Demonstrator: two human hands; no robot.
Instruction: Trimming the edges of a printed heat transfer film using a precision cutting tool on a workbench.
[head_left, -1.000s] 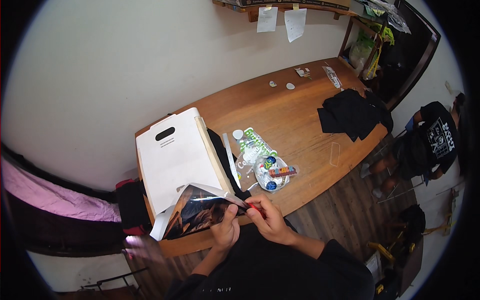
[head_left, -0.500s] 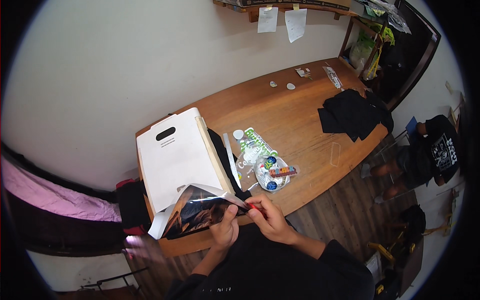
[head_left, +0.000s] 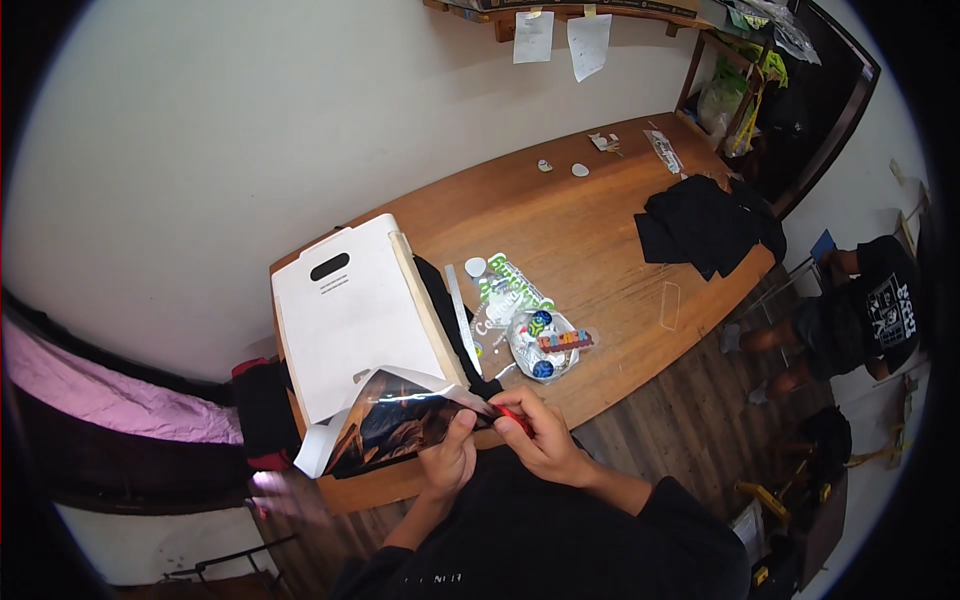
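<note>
A glossy printed sheet (head_left: 385, 425), dark with brown and blue tones and a white back, lies curled over the near left table corner. My left hand (head_left: 450, 455) is closed on its right edge, thumb pointing up. Just to the right, my right hand (head_left: 540, 440) grips a red-handled tool (head_left: 514, 419) against the sheet's corner. Fingers hide the tool's working end, so its exact kind does not show. Beyond the sheet rests a white board (head_left: 350, 310) with a dark handle slot, lying on black cloth.
The wooden table (head_left: 590, 225) carries a white strip (head_left: 461, 318), a stack of stickers (head_left: 545, 345), a clear printed sheet (head_left: 510, 285), and black clothing (head_left: 705, 225). Small scraps (head_left: 580, 170) lie at the far side. Another person (head_left: 870, 305) stands at the right.
Both hands stay at the sheet's right corner with almost no shift. The person at the right has moved slightly.
</note>
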